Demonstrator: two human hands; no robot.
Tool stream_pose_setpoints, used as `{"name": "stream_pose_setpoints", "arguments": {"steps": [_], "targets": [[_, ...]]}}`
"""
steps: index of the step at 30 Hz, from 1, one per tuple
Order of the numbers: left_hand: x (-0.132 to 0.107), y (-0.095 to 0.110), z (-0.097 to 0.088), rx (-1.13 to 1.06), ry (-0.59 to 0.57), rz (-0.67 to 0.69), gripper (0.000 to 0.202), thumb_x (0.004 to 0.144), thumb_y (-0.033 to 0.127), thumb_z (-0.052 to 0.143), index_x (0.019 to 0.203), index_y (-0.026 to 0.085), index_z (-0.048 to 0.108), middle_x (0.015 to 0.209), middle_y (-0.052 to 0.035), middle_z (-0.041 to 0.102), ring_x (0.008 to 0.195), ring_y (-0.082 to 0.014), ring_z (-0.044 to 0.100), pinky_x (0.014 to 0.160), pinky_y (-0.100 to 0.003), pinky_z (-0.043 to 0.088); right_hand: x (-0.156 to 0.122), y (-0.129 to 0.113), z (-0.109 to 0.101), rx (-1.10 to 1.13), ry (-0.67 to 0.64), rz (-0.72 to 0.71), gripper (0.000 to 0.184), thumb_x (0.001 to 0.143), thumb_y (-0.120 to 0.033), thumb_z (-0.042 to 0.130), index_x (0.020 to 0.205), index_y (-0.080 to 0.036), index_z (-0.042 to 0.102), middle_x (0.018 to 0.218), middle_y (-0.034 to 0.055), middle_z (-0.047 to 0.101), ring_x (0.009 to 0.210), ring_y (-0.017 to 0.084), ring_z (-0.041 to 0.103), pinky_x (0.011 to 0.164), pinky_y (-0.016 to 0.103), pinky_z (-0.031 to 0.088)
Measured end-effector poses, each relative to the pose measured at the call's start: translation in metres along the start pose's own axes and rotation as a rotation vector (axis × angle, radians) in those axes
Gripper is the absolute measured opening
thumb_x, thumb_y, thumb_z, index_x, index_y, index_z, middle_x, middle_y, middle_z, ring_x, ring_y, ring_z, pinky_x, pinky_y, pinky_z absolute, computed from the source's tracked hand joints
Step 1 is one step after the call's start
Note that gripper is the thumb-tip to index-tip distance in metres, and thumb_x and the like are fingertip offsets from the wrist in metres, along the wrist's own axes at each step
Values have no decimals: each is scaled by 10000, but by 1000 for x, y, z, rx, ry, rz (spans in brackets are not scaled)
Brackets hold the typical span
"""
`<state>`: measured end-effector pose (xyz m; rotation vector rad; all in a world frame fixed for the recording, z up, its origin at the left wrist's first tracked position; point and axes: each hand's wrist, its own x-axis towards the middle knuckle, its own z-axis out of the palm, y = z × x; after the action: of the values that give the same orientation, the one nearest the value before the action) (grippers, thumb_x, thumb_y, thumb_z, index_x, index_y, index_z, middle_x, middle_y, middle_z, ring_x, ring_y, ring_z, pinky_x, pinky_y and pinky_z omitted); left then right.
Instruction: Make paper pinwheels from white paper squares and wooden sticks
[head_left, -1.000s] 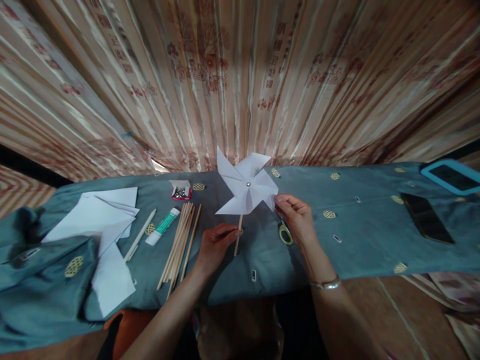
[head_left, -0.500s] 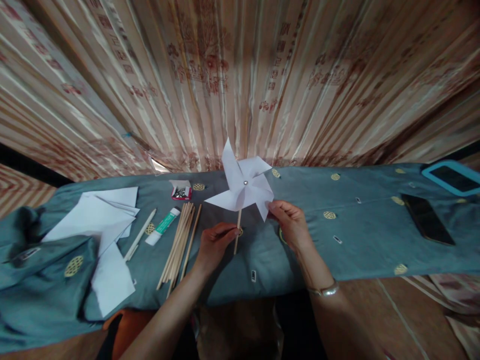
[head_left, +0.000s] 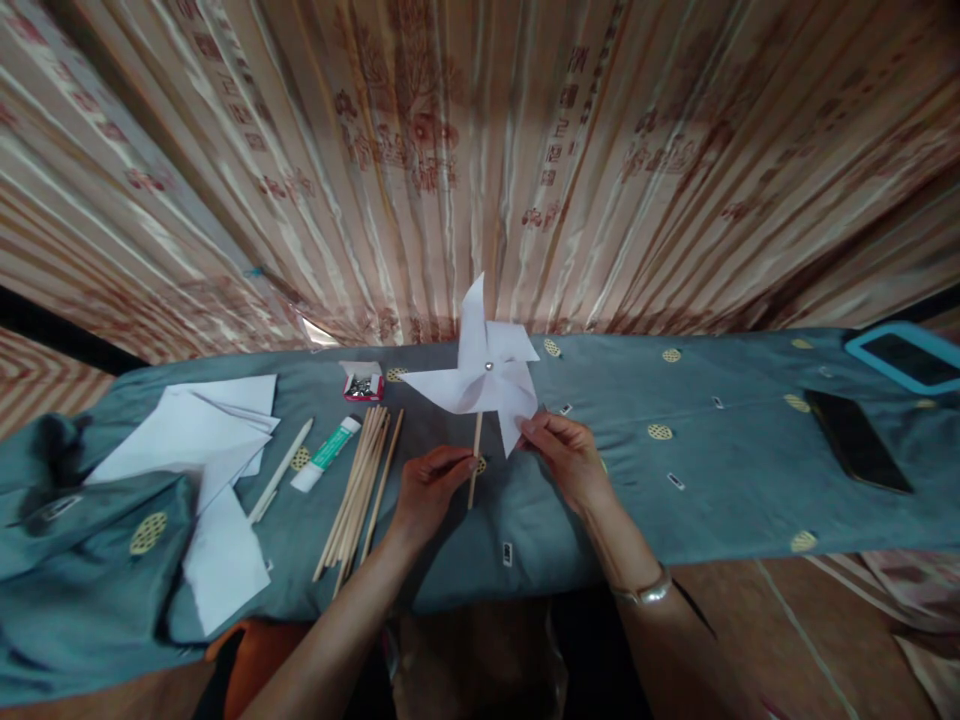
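Observation:
A white paper pinwheel (head_left: 472, 385) with a silver pin at its hub stands upright on a thin wooden stick (head_left: 477, 440). Low on that stick, my left hand (head_left: 431, 490) is closed, pinching it between thumb and fingers. My right hand (head_left: 566, 455) is closed at the edge of the pinwheel's lower right blade, thumb and fingertips together there. Left of my left hand lies a bundle of wooden sticks (head_left: 356, 490). Behind the bundle is a small open red box (head_left: 364, 385) of metal pins.
On the green cloth (head_left: 720, 450) at the left are white paper sheets (head_left: 180, 430), a white pen (head_left: 281, 468) and a glue stick (head_left: 326, 455). A dark phone (head_left: 859, 440) and a blue-framed tablet (head_left: 907, 357) lie at the right. A patterned curtain (head_left: 480, 150) hangs behind.
The pinwheel's blades have turned clockwise a little, and my right hand has moved slightly left and down with the blade. My left hand stays on the stick.

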<state>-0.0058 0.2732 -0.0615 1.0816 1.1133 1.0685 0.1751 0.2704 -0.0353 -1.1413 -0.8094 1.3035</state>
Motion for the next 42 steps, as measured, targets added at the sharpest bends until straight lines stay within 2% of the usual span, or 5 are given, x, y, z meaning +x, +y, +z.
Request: {"name": "stream_pose_setpoints", "arguments": {"steps": [27, 30, 36, 39, 42], "targets": [[-3, -4, 1, -42, -57, -36, 199, 679, 344, 795, 806, 192, 808, 813, -61, 763, 808, -205, 673, 829, -330, 501, -4, 7, 17, -147, -162, -50, 287, 663, -509, 812, 633, -225, 784, 628, 33, 744, 600, 167, 659, 649, 313, 544], [-2, -3, -1, -28, -29, -42, 184, 655, 344, 805, 757, 191, 800, 765, -53, 748, 746, -188, 654, 760, -308, 503, -2, 3, 5, -164, -87, -87, 322, 656, -545, 808, 636, -225, 778, 574, 27, 718, 548, 158, 636, 581, 294, 521], [-3, -2, 1, -13, -18, -52, 190, 628, 365, 811, 715, 197, 794, 710, -40, 721, 701, -173, 619, 692, -288, 480, 12, -7, -24, -44, 241, -153, 354, 606, -548, 838, 595, -211, 733, 558, 13, 695, 521, 123, 606, 550, 252, 483], [-4, -2, 1, -1, -36, -45, 171, 638, 352, 801, 712, 197, 796, 702, -37, 711, 697, -166, 604, 686, -282, 460, 19, -7, -27, 26, 343, -159, 326, 562, -501, 871, 679, -221, 751, 666, 12, 740, 623, 139, 659, 622, 261, 511], [-5, -1, 0, -7, -56, -53, 167, 642, 347, 798, 711, 195, 795, 717, -40, 714, 710, -169, 604, 695, -285, 456, 24, -3, -23, 68, 330, -134, 373, 565, -438, 881, 861, -244, 767, 850, 17, 779, 831, 173, 703, 788, 299, 529]]}}
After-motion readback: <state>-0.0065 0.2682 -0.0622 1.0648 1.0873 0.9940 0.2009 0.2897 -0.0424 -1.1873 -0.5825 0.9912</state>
